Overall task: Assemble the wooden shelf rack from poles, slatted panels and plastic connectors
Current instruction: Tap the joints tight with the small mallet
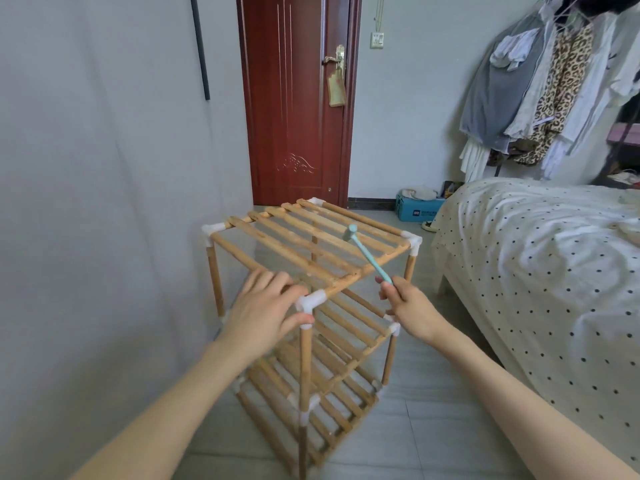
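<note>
Head view: rack (pixel 313 306) stands on floor beside bed (pixel 540 271).
Left hand (pixel 266 311): grasps near corner connector (pixel 311 301).
Right hand (pixel 408 306): pinches mallet (pixel 367 252) handle.
Risk: glancing blow could skid off, striking fingers.

Red door (pixel 294 98), polka-dot bed (pixel 536 271)

The wooden shelf rack (pixel 304 306) stands upright on the floor, three slatted tiers stacked between vertical poles. White plastic connectors (pixel 311 301) cap the corners: the top tier's sit at 9, 12, 3 and 6 o'clock. The top panel's (pixel 308 244) slats run parallel, from about 10 toward 4 o'clock.
</note>
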### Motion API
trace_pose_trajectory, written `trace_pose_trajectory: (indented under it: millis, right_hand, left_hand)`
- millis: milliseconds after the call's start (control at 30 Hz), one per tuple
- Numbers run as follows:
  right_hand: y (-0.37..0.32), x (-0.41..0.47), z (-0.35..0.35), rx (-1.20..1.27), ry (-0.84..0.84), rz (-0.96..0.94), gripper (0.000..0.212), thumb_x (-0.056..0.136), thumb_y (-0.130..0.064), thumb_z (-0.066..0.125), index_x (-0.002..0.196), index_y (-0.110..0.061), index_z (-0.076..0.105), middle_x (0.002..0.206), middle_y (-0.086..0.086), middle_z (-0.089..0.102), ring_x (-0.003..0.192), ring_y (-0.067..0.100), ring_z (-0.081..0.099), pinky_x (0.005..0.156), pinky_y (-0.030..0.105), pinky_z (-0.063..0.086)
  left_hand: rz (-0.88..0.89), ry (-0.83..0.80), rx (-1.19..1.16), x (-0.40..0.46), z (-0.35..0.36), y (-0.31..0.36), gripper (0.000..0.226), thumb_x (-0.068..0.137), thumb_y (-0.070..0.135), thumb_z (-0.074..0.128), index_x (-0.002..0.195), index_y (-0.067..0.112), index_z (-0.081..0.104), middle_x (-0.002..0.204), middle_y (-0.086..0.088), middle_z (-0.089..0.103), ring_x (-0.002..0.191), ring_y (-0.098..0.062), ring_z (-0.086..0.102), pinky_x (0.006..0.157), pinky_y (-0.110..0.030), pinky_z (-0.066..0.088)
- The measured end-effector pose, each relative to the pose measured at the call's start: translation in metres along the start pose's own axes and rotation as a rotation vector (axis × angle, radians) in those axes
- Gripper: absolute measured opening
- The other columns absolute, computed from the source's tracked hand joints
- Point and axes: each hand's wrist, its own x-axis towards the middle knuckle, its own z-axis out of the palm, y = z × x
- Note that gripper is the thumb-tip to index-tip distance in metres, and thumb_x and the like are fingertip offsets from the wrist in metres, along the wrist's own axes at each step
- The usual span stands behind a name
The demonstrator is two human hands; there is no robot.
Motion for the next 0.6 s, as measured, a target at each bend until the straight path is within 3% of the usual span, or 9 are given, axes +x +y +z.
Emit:
trace_pose_trajectory:
  millis: [67,133,233,300,367,433,500,600]
  right_hand:
    - [0.003,-0.004,-0.014,0.065,0.087,0.061,0.029,0.101,-0.024,0.033,0.085,-0.01,0.053,0.074,0.001,0.057,0.063,0.011,0.051,0.061,0.031,0.048]
    - [0.011,-0.012,-0.026,0.054,0.2,0.103,0.034,0.101,-0.026,0.034,0.071,-0.016,0.047,0.062,-0.001,0.051,0.053,0.011,0.044,0.052,0.026,0.037]
    - [0.028,-0.032,-0.043,0.107,0.382,0.181,0.035,0.1,-0.028,0.036,0.068,-0.019,0.047,0.058,-0.003,0.047,0.051,0.012,0.041,0.05,0.027,0.032]
    - [0.041,-0.047,-0.056,0.064,0.448,0.221,0.032,0.099,-0.028,0.037,0.073,-0.016,0.051,0.059,-0.003,0.048,0.053,0.014,0.042,0.05,0.028,0.032]
    - [0.05,-0.061,-0.071,-0.017,0.446,0.22,0.03,0.099,-0.027,0.038,0.08,-0.01,0.056,0.061,-0.002,0.048,0.055,0.016,0.043,0.051,0.027,0.031]
    - [0.049,-0.075,-0.082,-0.103,0.372,0.201,0.031,0.099,-0.025,0.039,0.08,-0.011,0.059,0.06,-0.003,0.047,0.056,0.015,0.043,0.05,0.022,0.032]
    - [0.044,-0.084,-0.089,-0.24,0.253,0.162,0.031,0.1,-0.025,0.038,0.078,-0.015,0.058,0.057,-0.008,0.044,0.055,0.013,0.042,0.049,0.016,0.031]
    - [0.022,-0.086,-0.107,-0.311,0.246,0.088,0.028,0.099,-0.026,0.04,0.081,-0.016,0.057,0.054,-0.009,0.043,0.051,0.012,0.043,0.047,0.019,0.03]
  left_hand:
    - [-0.027,0.017,0.002,0.02,0.01,0.039,0.047,0.08,0.058,0.052,0.094,0.016,0.069,0.088,-0.003,0.058,0.086,-0.028,0.055,0.078,-0.04,0.045]
    - [-0.097,-0.021,0.014,0.039,0.02,0.08,0.048,0.079,0.061,0.055,0.094,0.017,0.067,0.093,-0.004,0.058,0.093,-0.027,0.053,0.079,-0.037,0.042]
    - [-0.151,-0.02,-0.009,0.064,0.03,0.127,0.05,0.077,0.061,0.059,0.099,0.017,0.069,0.093,-0.004,0.061,0.096,-0.024,0.055,0.077,-0.033,0.046]
    - [-0.124,0.011,-0.136,0.073,0.037,0.139,0.053,0.085,0.057,0.052,0.118,0.016,0.062,0.108,-0.004,0.062,0.108,-0.021,0.053,0.078,-0.03,0.047]
    - [-0.052,-0.036,-0.261,0.072,0.046,0.134,0.058,0.095,0.051,0.039,0.141,0.016,0.04,0.139,-0.002,0.048,0.13,-0.016,0.039,0.101,-0.029,0.038]
    - [0.007,-0.054,-0.243,0.061,0.053,0.116,0.058,0.099,0.045,0.029,0.149,0.017,0.02,0.156,0.001,0.02,0.144,-0.011,0.013,0.117,-0.025,0.006]
    - [-0.011,-0.048,-0.178,0.046,0.057,0.093,0.056,0.1,0.04,0.027,0.149,0.016,0.01,0.157,0.001,0.007,0.143,-0.01,-0.003,0.115,-0.027,-0.011]
    - [-0.015,-0.041,-0.142,0.037,0.055,0.074,0.055,0.101,0.033,0.031,0.149,0.012,0.013,0.157,-0.002,0.009,0.144,-0.012,-0.001,0.116,-0.029,-0.009]
